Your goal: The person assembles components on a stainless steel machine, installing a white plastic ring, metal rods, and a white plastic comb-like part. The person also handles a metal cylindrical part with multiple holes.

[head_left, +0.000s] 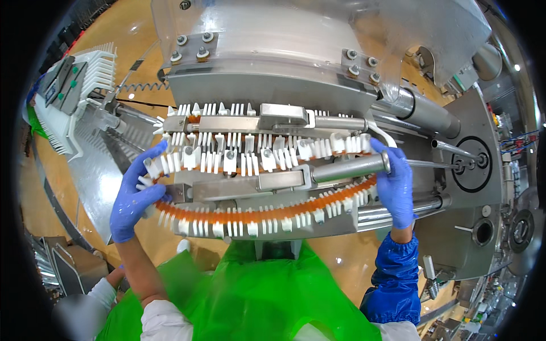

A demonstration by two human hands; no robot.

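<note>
My left hand (136, 196), in a blue glove, is closed round the left end of a looped conveyor belt (244, 217), orange-brown with rows of white plastic fingers. The loop's right end is in my right hand (395, 184), also gloved, with some of its fingers hidden behind the belt. Between the upper and lower runs lies a metal bar with a cylinder (350, 169); the lower run sags in a curve in front of it. Just behind, a second metal bar (227, 124) carries a similar belt with white fingers.
A steel machine housing (267, 88) with a clear cover stands behind. Steel rods run to a side plate (472, 227) on the right. At the far left is a rack (74, 102) with long white fingers. Another person's sleeve (99, 295) shows at lower left.
</note>
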